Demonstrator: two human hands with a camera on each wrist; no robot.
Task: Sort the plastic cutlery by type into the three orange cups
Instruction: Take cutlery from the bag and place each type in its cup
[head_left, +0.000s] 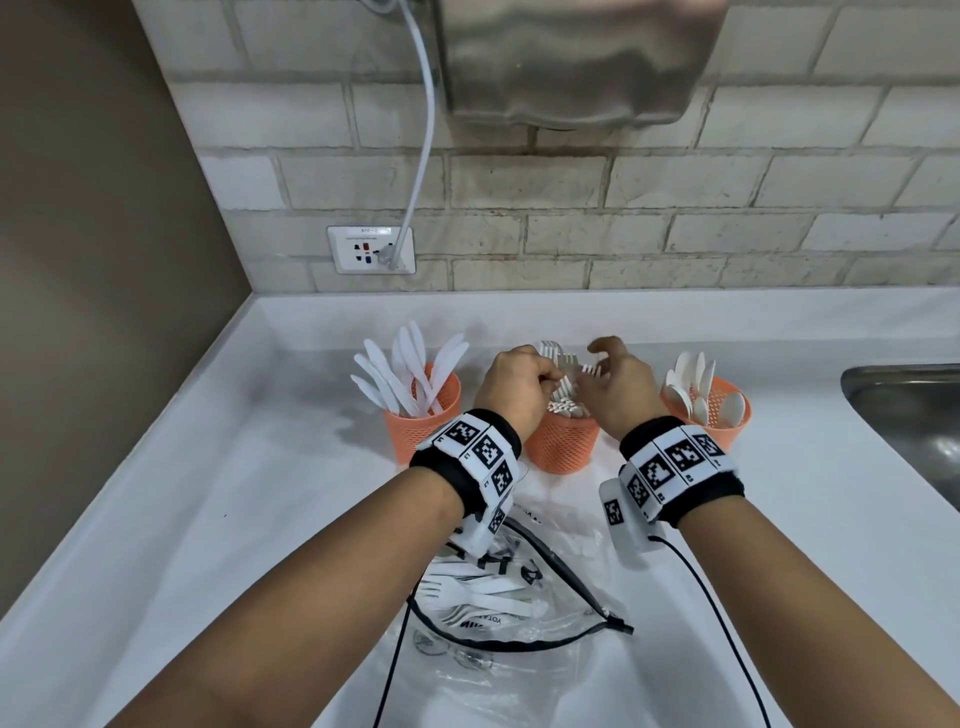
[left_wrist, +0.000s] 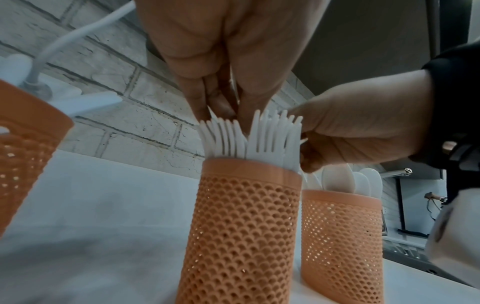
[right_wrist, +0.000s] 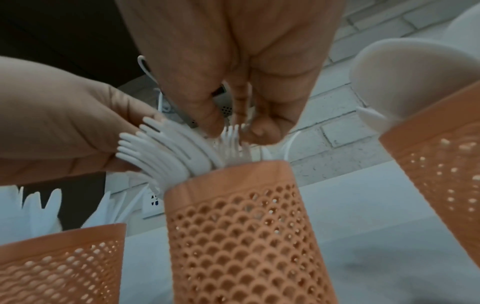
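Three orange mesh cups stand in a row on the white counter. The left cup (head_left: 423, 431) holds knives (head_left: 410, 369), the middle cup (head_left: 563, 441) holds forks (head_left: 563, 364), and the right cup (head_left: 714, 415) holds spoons (head_left: 693, 379). Both hands are over the middle cup. My left hand (head_left: 524, 379) grips a fanned bunch of forks (right_wrist: 168, 152) standing in that cup (right_wrist: 241, 236). My right hand (head_left: 605, 379) pinches fork tines (right_wrist: 233, 133) between thumb and fingers. In the left wrist view the forks (left_wrist: 249, 139) stand tines up out of the cup (left_wrist: 241, 226).
A clear plastic bag (head_left: 519, 639) with several loose forks (head_left: 467, 597) lies on the counter under my forearms. A steel sink (head_left: 909, 415) is at the right edge. A brick wall with an outlet (head_left: 371, 249) and a metal dispenser (head_left: 571, 62) is behind the cups.
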